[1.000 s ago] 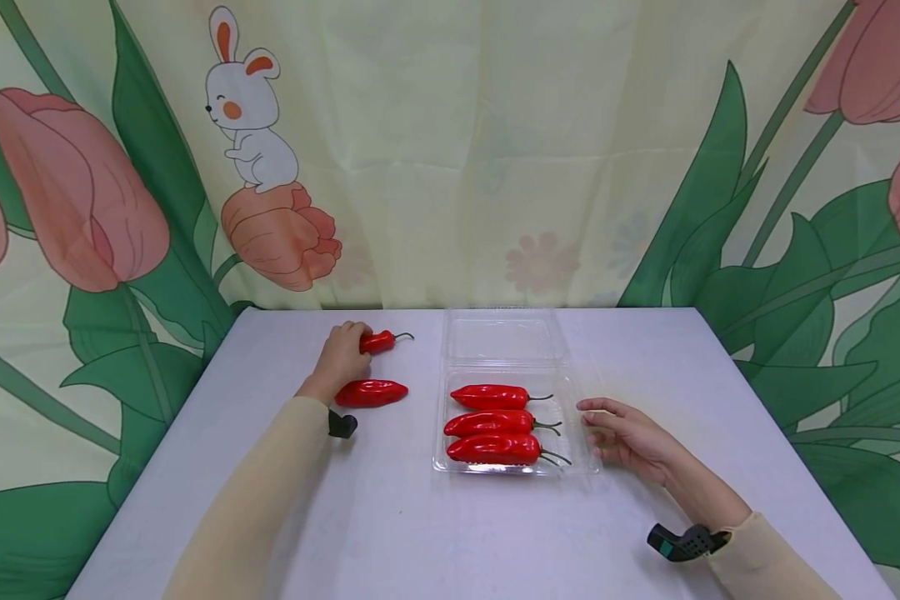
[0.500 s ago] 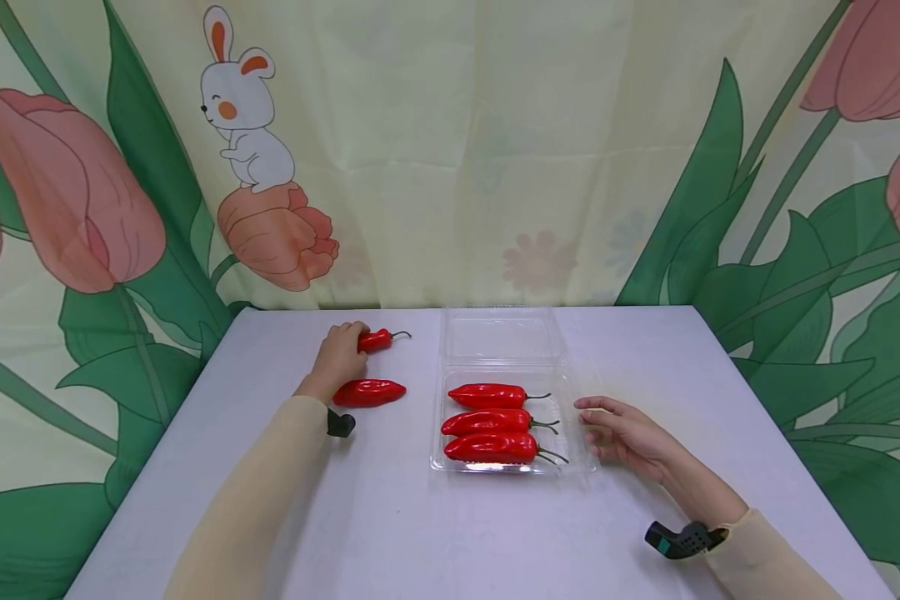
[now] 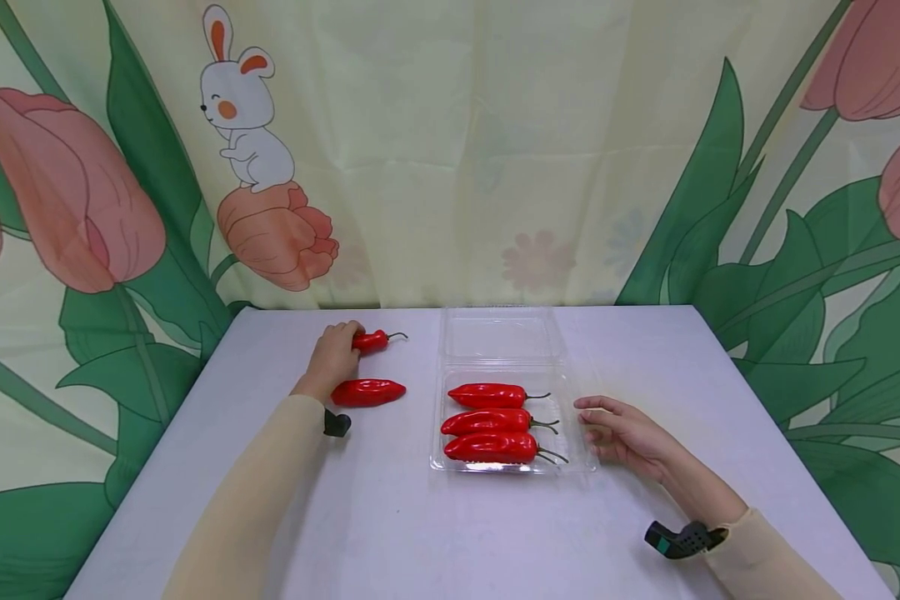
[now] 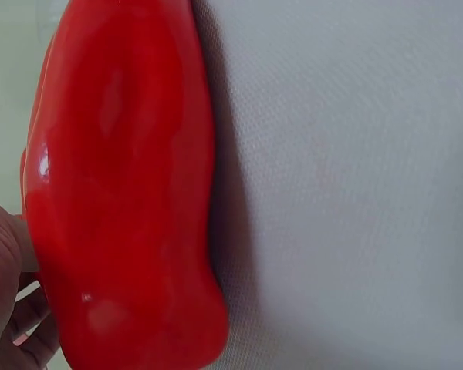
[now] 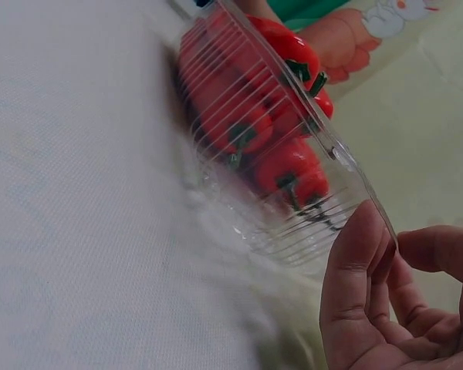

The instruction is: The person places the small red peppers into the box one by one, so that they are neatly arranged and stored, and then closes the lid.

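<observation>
At the table's far left, my left hand [image 3: 335, 354] grips a red chili pepper [image 3: 372, 342] whose green stem points right. A second loose red pepper [image 3: 368, 392] lies just nearer, beside the wrist. One large red pepper [image 4: 127, 193] fills much of the left wrist view and partly hides the left fingers [image 4: 4, 254]. Three red peppers [image 3: 492, 422] lie side by side in an open clear plastic container [image 3: 438, 462]. My right hand [image 3: 630, 437] is at the container's right side. In the right wrist view, its thumb and finger pinch the rim [image 5: 374, 196].
The container's clear lid [image 3: 504, 337] lies folded back toward the far table edge. A white cloth covers the table [image 3: 397, 533]. Behind it hangs a curtain [image 3: 420, 167] printed with tulips and a rabbit. Black wrist cameras [image 3: 682, 540] sit on both wrists.
The left hand has shifted slightly left with the pepper it grips. My right hand stays at the container's side. The other peppers have not moved.
</observation>
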`<state>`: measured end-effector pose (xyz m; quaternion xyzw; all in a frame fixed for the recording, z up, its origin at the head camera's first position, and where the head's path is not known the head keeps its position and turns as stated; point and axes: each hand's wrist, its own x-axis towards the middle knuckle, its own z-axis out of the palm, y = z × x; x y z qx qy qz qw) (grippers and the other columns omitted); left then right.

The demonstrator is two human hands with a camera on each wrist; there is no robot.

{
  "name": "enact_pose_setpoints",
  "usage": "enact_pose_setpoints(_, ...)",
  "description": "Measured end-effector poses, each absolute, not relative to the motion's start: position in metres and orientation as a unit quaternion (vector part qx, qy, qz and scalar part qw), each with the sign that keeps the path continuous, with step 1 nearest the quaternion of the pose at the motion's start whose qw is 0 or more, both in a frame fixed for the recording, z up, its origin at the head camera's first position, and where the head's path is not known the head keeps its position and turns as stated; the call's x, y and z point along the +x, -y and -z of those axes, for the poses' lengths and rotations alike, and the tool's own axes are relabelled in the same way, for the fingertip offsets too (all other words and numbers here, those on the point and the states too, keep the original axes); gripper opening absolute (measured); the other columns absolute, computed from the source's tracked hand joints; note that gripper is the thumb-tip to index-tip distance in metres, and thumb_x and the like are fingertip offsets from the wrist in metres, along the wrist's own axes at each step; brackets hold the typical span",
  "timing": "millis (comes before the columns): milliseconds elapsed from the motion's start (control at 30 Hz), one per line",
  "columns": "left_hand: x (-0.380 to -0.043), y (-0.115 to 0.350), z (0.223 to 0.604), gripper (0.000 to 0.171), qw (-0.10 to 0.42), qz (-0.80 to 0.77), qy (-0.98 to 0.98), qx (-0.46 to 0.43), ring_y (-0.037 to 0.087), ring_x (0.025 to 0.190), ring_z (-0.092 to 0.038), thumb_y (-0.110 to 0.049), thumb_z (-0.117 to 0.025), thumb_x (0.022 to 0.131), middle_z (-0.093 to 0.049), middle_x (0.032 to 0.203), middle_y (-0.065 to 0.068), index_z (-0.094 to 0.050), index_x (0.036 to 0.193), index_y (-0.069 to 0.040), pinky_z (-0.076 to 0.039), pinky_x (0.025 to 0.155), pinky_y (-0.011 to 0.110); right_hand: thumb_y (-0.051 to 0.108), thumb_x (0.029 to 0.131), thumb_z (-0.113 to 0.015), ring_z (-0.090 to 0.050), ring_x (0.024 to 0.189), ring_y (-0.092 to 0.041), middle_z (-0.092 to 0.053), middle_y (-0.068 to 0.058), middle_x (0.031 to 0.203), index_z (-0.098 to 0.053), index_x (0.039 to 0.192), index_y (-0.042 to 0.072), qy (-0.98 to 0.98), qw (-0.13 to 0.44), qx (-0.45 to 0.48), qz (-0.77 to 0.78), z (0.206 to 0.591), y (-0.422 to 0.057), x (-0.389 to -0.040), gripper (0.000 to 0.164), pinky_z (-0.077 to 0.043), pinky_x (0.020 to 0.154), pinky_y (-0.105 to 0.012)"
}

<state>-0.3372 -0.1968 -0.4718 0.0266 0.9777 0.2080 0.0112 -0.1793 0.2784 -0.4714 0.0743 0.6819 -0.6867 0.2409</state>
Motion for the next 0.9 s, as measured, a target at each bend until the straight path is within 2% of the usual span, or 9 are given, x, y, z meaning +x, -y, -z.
enact_pose_setpoints(600,-0.329,0.1946,0.47,0.04,-0.006,-0.194,-0.98,0.051,0.036,0.118,-0.053,-0.005,-0.064,0.097,-0.061,0.127,0.019,-0.056,0.136,-0.004,-0.052,0.105,0.051,0.024,0.106,-0.059,-0.062,0.077,-0.012,-0.059,-0.006,0.112,-0.041,0.147,-0.001,-0.678,0.24,0.074,0.691,0.4705,-0.2785,-0.1782,0.051,-0.059,0.071,-0.022)
enact_pose_setpoints(900,-0.3275,0.1906,0.4718,0.042,-0.009,-0.195,-0.979,0.06,0.035,0.119,-0.052,-0.006,-0.067,0.096,-0.061,0.129,0.018,-0.056,0.137,-0.005,-0.051,0.106,0.05,0.023,0.106,-0.059,-0.062,0.077,-0.012,-0.06,-0.006,0.113,-0.042,0.147,-0.001,-0.677,0.239,0.077,0.692,0.4707,-0.2784,-0.1787,0.05,-0.059,0.071,-0.022)
